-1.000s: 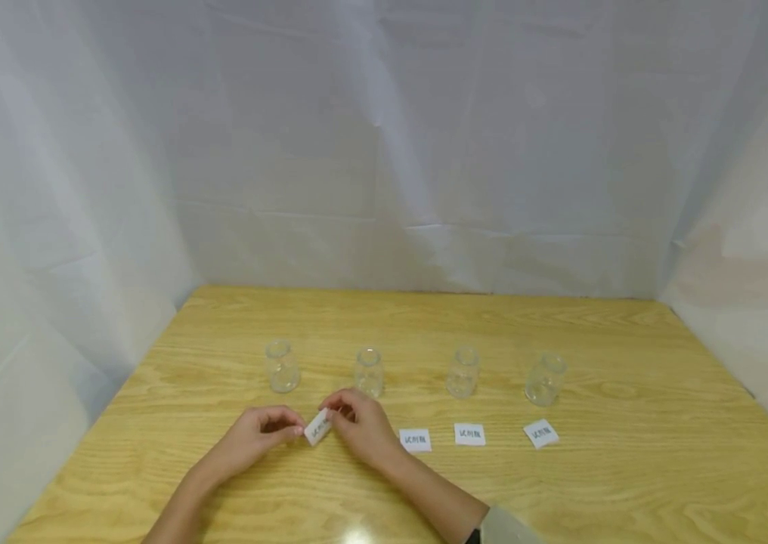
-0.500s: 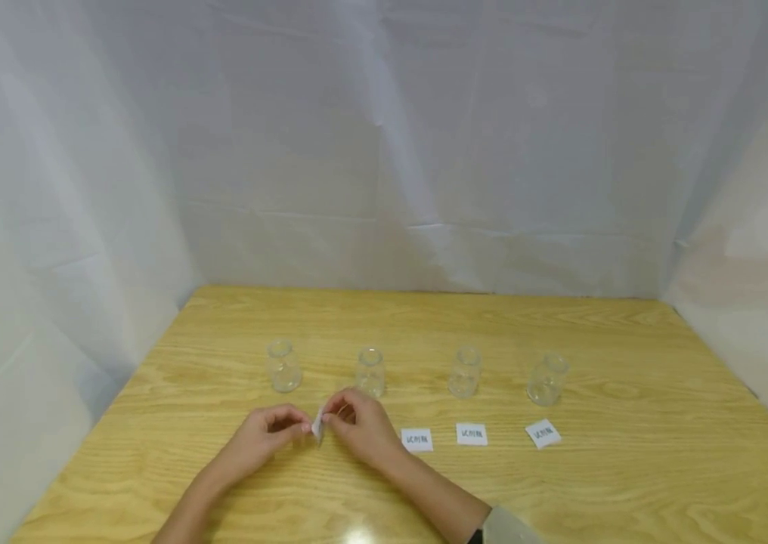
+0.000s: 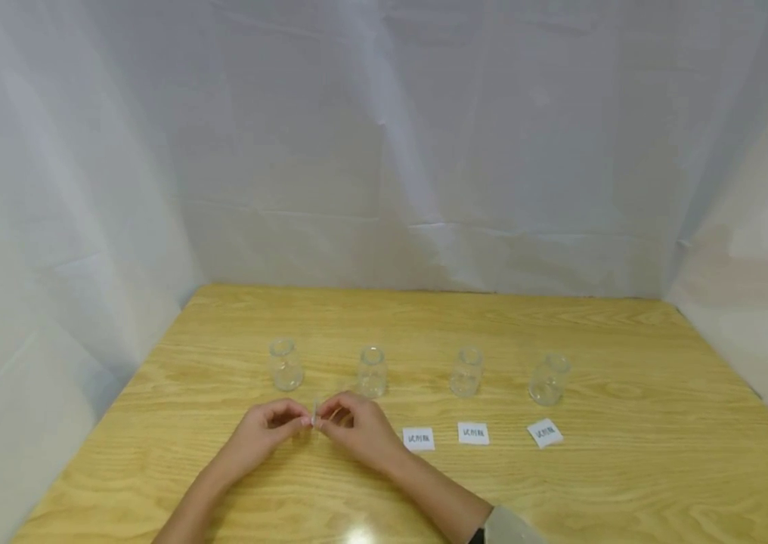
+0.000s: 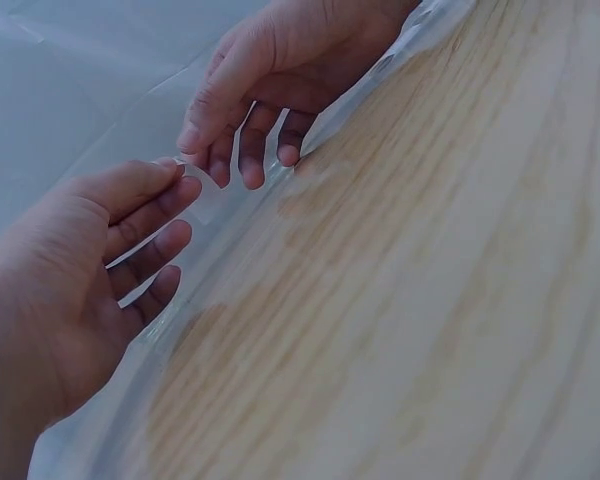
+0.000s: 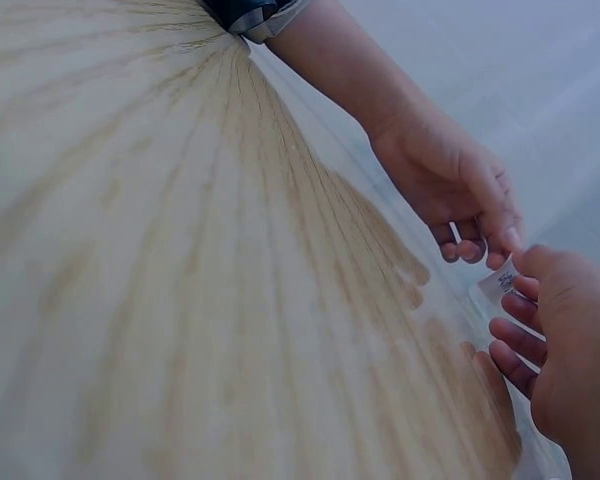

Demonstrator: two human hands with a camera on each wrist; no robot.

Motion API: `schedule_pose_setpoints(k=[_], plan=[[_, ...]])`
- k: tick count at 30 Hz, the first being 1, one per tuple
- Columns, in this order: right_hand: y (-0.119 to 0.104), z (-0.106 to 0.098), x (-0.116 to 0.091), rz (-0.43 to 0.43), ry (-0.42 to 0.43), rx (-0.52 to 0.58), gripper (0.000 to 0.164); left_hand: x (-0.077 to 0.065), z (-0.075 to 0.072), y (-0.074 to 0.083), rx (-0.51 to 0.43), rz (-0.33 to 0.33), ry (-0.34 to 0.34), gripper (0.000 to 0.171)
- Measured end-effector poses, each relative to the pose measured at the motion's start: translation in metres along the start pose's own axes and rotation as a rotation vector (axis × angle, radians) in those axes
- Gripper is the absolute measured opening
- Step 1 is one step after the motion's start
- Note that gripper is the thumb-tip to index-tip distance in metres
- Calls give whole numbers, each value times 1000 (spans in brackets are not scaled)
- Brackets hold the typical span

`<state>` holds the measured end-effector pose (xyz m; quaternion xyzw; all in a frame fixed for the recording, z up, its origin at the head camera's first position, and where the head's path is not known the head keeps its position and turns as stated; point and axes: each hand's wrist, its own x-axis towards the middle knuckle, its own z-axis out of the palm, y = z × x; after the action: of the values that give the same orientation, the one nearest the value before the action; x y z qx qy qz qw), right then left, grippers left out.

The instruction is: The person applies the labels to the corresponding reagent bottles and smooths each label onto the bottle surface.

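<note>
At the lower centre of the head view, your left hand and right hand pinch one paper label with their fingers. Three other labels lie untouched on the tabletop, right of centre; none shows on the four jars above.

fingers partly cover the label, its writing blurred.

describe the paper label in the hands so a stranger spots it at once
On the wooden table stand four glass jars. In front of the leftmost two, the left hand and right hand pinch a white paper label. It alone is held up; the other three labels lie flat.
</note>
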<state>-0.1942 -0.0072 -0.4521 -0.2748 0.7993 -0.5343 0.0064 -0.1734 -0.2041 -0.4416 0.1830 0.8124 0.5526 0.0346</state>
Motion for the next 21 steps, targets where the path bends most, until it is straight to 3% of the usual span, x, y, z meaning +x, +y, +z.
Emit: schedule_pose_setpoints(k=[21], plan=[[-3,-1,-2,14,-22,-37,14,0,0,-2,18,8,-25,19]])
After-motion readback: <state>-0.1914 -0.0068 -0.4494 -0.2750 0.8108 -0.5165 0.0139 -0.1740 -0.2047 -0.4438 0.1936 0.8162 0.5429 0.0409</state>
